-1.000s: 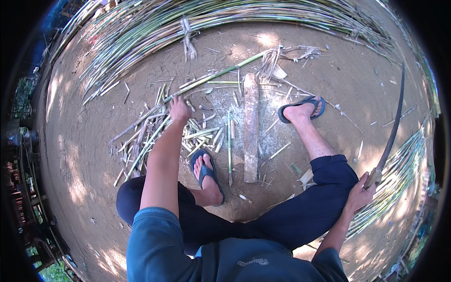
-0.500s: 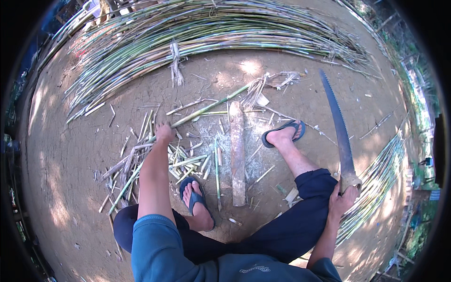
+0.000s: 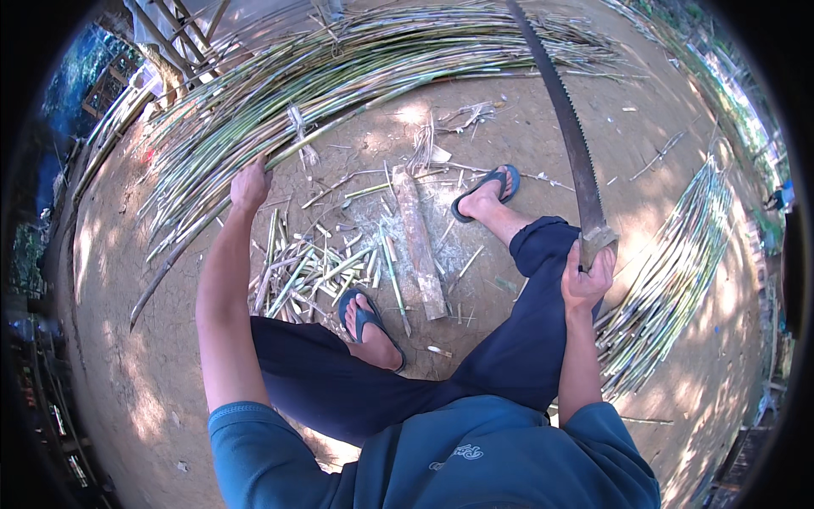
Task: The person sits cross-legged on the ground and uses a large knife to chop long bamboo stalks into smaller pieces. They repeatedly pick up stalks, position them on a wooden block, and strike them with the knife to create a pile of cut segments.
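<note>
My left hand (image 3: 252, 185) is closed around a long, thin cane stalk (image 3: 349, 115), at the near edge of a big pile of canes. One end of the stalk points toward the lower left, and the other runs along the pile to the upper right. My right hand (image 3: 588, 276) grips the handle of a handsaw (image 3: 563, 110), whose long, slightly curved, toothed blade points up and away from me. Between my feet a short wooden log (image 3: 415, 242) lies on the ground. To its left are many short cut cane pieces (image 3: 314, 276).
The large cane pile (image 3: 339, 72) stretches across the far side, tied with a pale strip (image 3: 298, 127). A second bundle of canes (image 3: 670, 284) lies at the right. Pale sawdust (image 3: 373, 216) surrounds the log. Dry leaf scraps (image 3: 469, 115) lie beyond it.
My left hand has moved away from me and to the left, carrying the cane stalk from across the log's far end to the pile. The saw has shifted left and farther away.
</note>
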Available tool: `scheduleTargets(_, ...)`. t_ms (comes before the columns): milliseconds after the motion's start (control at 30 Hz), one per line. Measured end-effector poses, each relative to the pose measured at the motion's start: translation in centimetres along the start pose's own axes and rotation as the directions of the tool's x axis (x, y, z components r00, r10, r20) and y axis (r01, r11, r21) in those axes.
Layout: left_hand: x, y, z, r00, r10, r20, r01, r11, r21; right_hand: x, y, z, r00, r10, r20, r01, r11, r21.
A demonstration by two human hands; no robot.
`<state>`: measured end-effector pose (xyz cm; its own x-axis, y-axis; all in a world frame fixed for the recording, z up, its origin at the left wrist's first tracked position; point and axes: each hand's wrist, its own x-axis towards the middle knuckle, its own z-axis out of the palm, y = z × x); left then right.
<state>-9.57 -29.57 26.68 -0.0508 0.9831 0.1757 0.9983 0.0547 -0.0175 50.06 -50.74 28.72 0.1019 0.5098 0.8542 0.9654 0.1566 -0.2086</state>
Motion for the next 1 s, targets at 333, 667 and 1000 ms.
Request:
scheduleTargets(333, -10.2, -4.5, -1.8, 0.963, -0.001, -0.269, -0.041, 0.988, -0.151, 7.6, 0.2, -9.7, 0.862, 0.481, 0.160, -0.497, 0.863, 0.089)
scheduleTargets(667, -13.3, -4.7, -1.8, 0.958, 0.090, -0.271, -0.025, 0.972, 0.236, 5.1, 5.1, -7.4, 0.669, 0.740, 0.062, -0.730, 0.671, -0.133)
scheduleTargets(1000, -15.3, -8.7, 0.7, 0.977, -0.205, -0.062, 0.209, 0.974, 0.087, 6.7, 5.0, -3.8, 0.714, 0.651, 0.259, -0.671, 0.741, -0.014)
